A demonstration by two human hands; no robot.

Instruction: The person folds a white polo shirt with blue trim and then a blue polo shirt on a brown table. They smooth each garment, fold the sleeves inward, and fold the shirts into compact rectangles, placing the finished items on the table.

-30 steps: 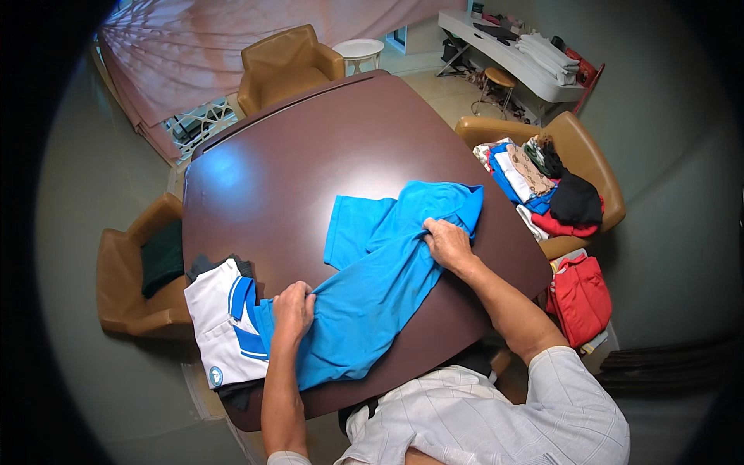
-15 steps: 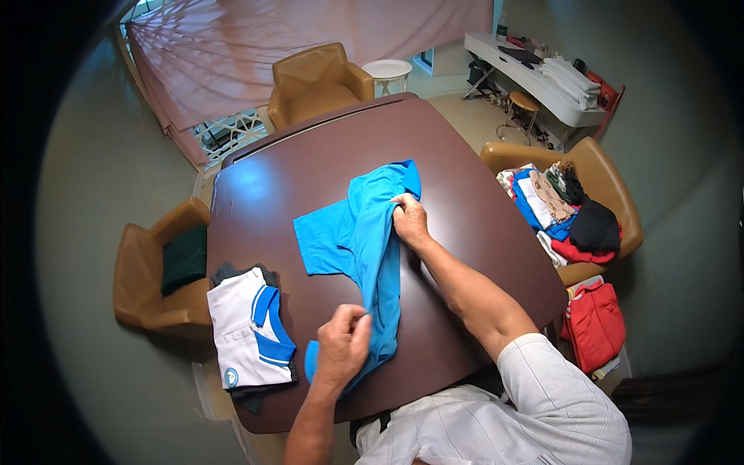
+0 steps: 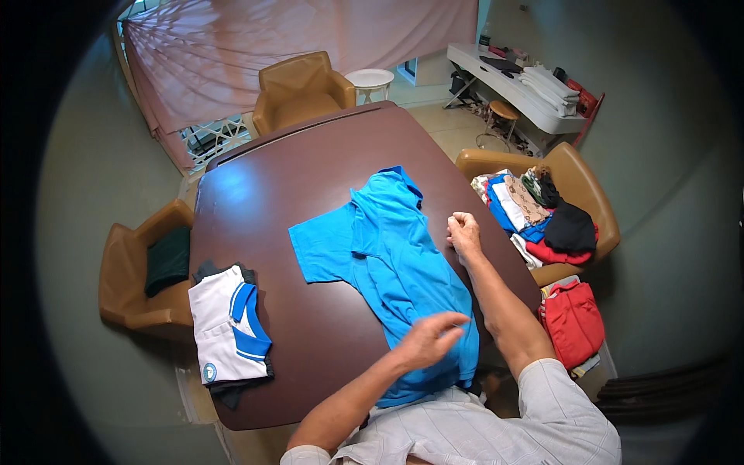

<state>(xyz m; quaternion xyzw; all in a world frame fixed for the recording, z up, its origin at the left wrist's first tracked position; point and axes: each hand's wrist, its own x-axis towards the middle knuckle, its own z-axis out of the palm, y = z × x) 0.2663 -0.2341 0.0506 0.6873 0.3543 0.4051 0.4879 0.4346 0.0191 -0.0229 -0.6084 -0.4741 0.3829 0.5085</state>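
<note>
A bright blue short-sleeved shirt (image 3: pixel 407 267) lies lengthwise on the dark brown table (image 3: pixel 325 341). Its collar points to the far side, one sleeve spreads out to the left, and the near end reaches the table's front edge. My left hand (image 3: pixel 434 339) is over the shirt's lower part, fingers stretched to the right and thumb apart, a little blurred. Whether it touches the cloth I cannot tell. To the right of the shirt, apart from it, my right hand (image 3: pixel 464 233) is closed with curled fingers and nothing visible in it.
A folded white shirt with a blue collar (image 3: pixel 230 325) rests on dark cloth at the table's left edge. Piled clothes (image 3: pixel 535 213) fill a tan armchair (image 3: pixel 593 194) on the right, with red folded clothing (image 3: pixel 572 324) nearer me. Another armchair (image 3: pixel 128 271) stands left.
The shirt, bunched lengthwise before, is now spread wider to the right. My right hand has let go of its collar area and moved right. My left hand has moved right across the shirt.
</note>
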